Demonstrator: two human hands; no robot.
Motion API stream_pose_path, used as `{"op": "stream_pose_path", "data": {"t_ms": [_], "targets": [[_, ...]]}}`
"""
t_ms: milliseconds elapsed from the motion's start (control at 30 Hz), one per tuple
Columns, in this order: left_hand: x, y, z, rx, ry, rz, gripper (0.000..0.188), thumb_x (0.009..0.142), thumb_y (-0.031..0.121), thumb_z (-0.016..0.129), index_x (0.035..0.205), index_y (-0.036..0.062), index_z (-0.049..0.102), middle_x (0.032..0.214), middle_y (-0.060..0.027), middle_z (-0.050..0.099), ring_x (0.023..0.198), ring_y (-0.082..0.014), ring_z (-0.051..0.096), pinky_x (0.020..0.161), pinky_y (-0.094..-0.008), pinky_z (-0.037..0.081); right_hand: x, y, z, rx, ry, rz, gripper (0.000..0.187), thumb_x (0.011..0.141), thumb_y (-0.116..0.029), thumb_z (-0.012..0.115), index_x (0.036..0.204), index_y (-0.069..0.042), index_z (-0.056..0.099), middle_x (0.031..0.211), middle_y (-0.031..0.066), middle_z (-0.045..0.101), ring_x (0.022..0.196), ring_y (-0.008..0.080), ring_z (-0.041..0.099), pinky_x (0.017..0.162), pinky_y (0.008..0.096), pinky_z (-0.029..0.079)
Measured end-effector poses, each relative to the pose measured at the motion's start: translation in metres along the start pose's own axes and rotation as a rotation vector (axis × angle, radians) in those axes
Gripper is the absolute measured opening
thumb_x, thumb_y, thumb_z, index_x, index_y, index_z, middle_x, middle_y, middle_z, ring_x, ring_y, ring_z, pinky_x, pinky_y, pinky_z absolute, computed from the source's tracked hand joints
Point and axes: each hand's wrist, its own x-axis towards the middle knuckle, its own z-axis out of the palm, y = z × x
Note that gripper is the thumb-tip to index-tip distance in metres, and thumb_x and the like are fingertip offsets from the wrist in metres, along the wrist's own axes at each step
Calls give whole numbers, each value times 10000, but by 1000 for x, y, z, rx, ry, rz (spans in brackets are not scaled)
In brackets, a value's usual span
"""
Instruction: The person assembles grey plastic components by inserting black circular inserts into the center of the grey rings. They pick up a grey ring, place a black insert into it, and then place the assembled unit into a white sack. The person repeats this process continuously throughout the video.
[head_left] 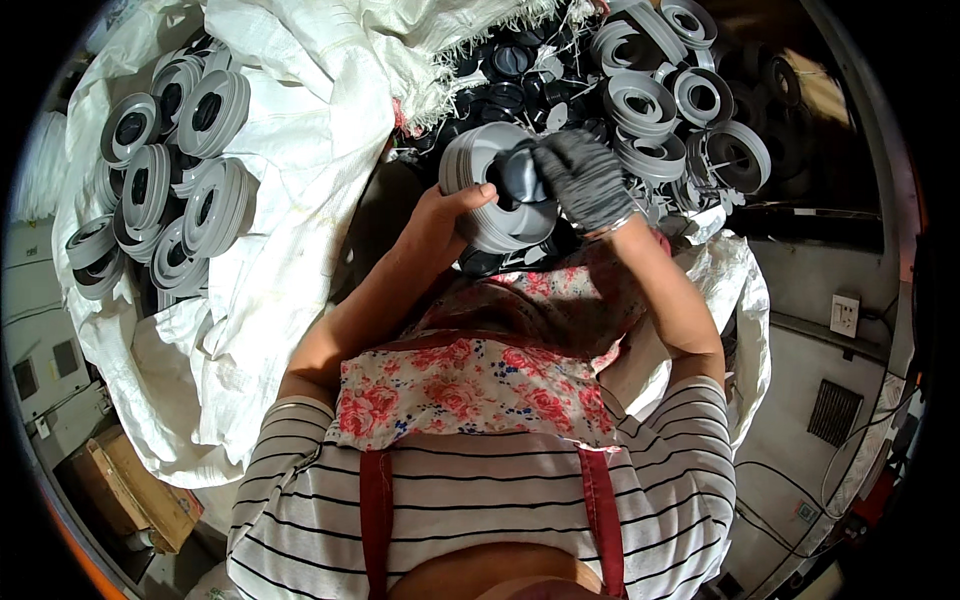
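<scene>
My bare left hand [437, 218] grips a grey plastic ring [500, 236] by its left side, thumb over the rim and the other fingers hidden behind it. The ring is tilted toward me. In a grey knitted glove, my right hand [586, 178] is closed on a dark, glossy round cap [521, 174] at the ring's central hole. I cannot tell whether the cap is seated in the hole or only held against it. Behind the ring spreads a heap of black plastic caps [511, 62] with small grey pieces among them.
Grey rings with black centres [205, 208] lie on a white woven sack [290, 130] at left. More grey rings [640, 104] are stacked at right. A cardboard box [140, 490] stands low at left; a wall socket [845, 315] and cables are at right.
</scene>
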Motion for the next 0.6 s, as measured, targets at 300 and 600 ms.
{"op": "stream_pose_path", "data": {"t_ms": [300,600], "targets": [[-18,-3,-6,61,-61,82,362,808,115,661,1123,-15,536,963,-75,615,879,-197,627,798,-357,513,-3,-42,6,-82,-282,-95,671,680,-427,720,1175,-17,527,1076,248,564,1040,392,520,922,447,408],[-18,11,-6,187,-103,-5,482,780,169,684,1185,-22,503,1026,-95,608,913,-202,619,804,-352,509,-14,-41,-3,-64,-292,-313,705,683,-223,739,1297,-48,440,1235,226,469,1134,416,468,967,445,414]]}}
